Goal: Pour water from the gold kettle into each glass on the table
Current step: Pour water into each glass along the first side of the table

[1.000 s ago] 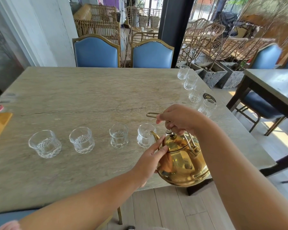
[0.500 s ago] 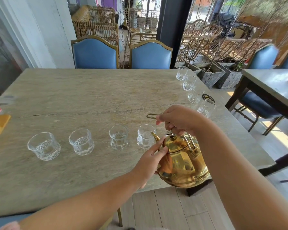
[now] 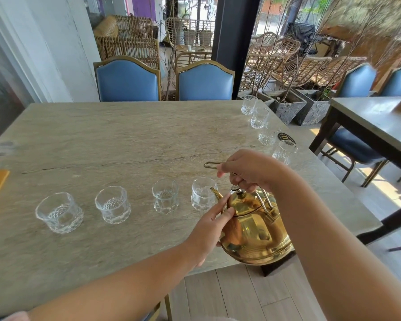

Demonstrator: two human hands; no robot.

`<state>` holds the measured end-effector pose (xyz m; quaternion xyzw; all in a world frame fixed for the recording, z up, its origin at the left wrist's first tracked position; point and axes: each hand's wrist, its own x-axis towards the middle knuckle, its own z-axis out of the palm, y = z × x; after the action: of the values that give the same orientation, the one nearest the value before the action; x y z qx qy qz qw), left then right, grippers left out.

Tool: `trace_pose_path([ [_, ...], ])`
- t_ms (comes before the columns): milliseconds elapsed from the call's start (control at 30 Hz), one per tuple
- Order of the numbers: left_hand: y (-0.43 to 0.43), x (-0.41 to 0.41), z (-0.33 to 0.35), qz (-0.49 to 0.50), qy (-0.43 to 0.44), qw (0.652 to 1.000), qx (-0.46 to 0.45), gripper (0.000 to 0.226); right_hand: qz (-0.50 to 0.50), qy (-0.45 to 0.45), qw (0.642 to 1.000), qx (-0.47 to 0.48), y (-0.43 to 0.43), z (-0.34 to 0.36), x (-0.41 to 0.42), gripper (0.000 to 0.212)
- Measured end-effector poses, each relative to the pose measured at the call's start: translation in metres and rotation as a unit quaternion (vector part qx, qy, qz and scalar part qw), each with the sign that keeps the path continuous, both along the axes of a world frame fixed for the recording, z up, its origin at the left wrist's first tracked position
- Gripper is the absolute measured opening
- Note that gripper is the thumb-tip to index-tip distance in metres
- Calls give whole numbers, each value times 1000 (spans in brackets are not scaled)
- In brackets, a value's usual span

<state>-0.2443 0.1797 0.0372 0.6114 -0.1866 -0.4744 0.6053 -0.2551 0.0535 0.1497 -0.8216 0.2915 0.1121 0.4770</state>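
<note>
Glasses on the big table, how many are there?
8. Four in a near row: far left, next, third, fourth by the kettle spout. Four along the right edge. None seem hidden.

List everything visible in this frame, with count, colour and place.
Kettle: one, gold, tilted at near table edge, spout by nearest-right glass.
Front glasses: four, clear, row across the near side.
Side glasses: four, clear, row along right edge.
Table: one, beige stone.
Blue chairs: two at far side, more at right.
Right hand: grips kettle handle.
Left hand: steadies kettle body.
</note>
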Motion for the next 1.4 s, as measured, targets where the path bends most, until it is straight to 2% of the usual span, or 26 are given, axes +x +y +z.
trace_pose_path([
  [233, -1, 7, -8, -14, -16, 1000, 2, 43, -19, -20, 1000, 4, 1, -3, -4, 30],
  [500, -1, 9, -8, -40, -35, 998, 16, 43, -67, -90, 993, 25, -2, -17, -21, 25],
  [667, -4, 4, -15, -29, -106, 993, 38, 42, -112, -130, 984, 38, -6, -27, -40, 20],
  [867, -10, -9, -12, -39, -178, 983, 36, 48, -158, -151, 972, 86, -16, -34, -64, 27],
  [1100, -28, -40, -5, -45, -252, 964, 65, 50, -146, -156, 972, 102, -40, -31, -95, 30],
  [1400, -77, -92, 2, 9, -292, 955, 60, 51, -103, -164, 974, 112, -87, -15, -139, 29],
])
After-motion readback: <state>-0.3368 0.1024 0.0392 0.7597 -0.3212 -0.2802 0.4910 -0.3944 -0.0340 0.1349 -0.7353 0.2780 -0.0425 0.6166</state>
